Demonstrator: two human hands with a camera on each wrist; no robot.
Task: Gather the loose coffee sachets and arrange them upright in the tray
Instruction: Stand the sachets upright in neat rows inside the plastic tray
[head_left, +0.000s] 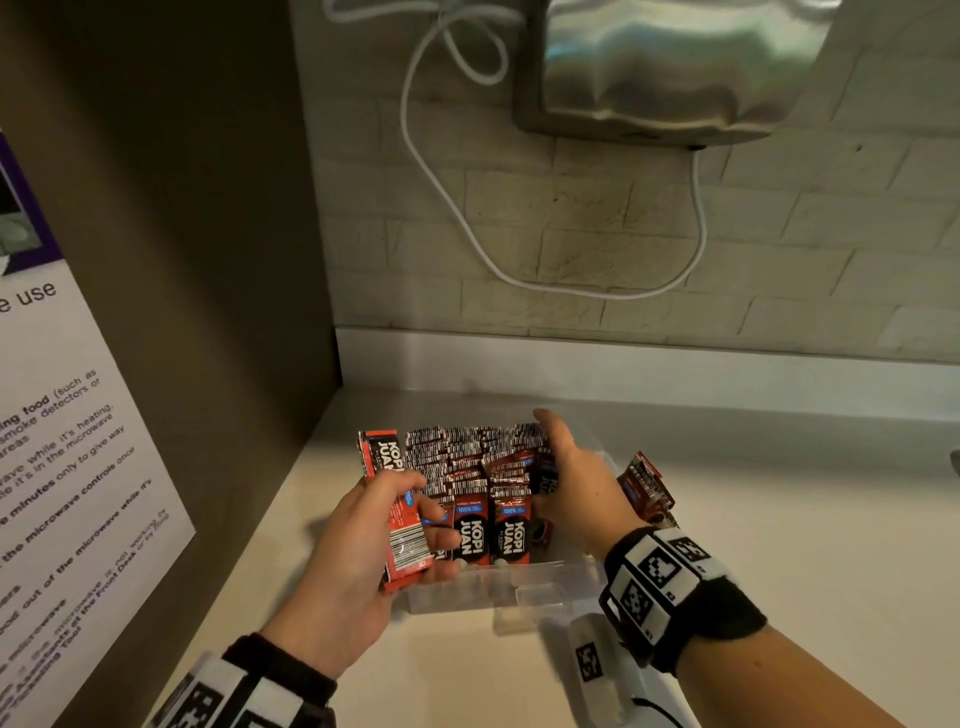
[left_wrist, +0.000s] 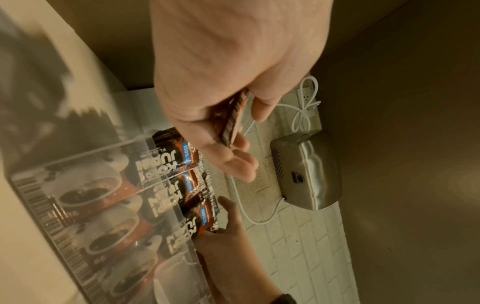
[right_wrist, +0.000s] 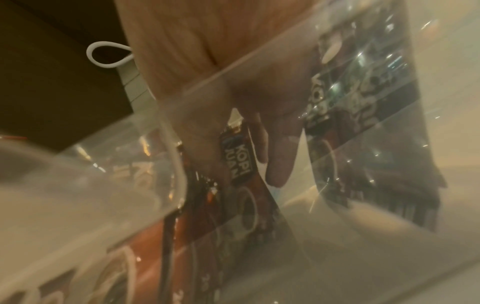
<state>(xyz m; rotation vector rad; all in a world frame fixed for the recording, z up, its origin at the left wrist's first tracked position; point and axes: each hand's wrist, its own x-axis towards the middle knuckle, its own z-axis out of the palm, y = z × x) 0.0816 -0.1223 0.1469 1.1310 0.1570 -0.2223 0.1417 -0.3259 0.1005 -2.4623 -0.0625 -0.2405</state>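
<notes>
A clear plastic tray (head_left: 519, 590) stands on the pale counter, packed with rows of upright red-and-black coffee sachets (head_left: 467, 457). At the tray's left edge my left hand (head_left: 358, 540) grips a small stack of sachets (head_left: 387, 457), thumb over their face. My right hand (head_left: 576, 493) reaches into the tray's right side, thumb over the sachet tops, straight fingers against the right-most sachets. In the right wrist view a sachet (right_wrist: 237, 160) lies beside those fingers (right_wrist: 278, 164), seen through the tray wall. Loose sachets (head_left: 647, 486) lie on the counter just right of the tray.
A metal appliance (head_left: 665, 67) hangs on the brick wall behind, its white cable (head_left: 441, 197) looping down. A brown side panel with a printed notice (head_left: 78, 415) closes the left. A white marked device (head_left: 597, 660) lies near my right wrist.
</notes>
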